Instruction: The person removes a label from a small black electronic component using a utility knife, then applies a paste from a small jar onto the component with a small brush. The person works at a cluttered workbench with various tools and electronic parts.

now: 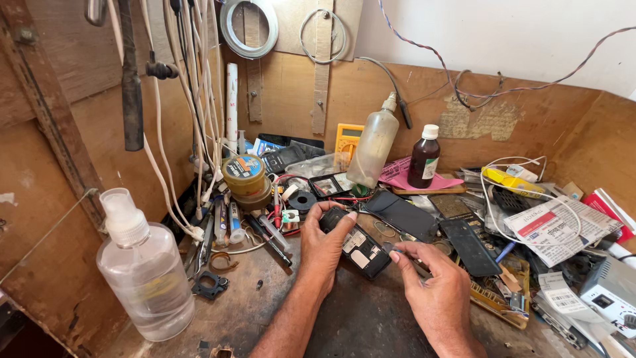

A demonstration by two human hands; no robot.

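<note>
My left hand [324, 246] grips a small black phone [361, 248] with its back cover off, holding it flat near the bench's middle. Fingers wrap its upper end; the thumb rests on its top edge. My right hand [434, 288] pinches a thin metal tool [391, 249] whose tip touches the phone's right edge. A black back cover [401, 214] lies just beyond the phone.
A clear spray bottle [147, 275] stands at the front left. Tins of paste [246, 178], a squeeze bottle [373, 147], a brown bottle [424, 158] and a yellow multimeter [346, 142] sit behind. Papers, cables and parts crowd the right. Wires hang on the left wall.
</note>
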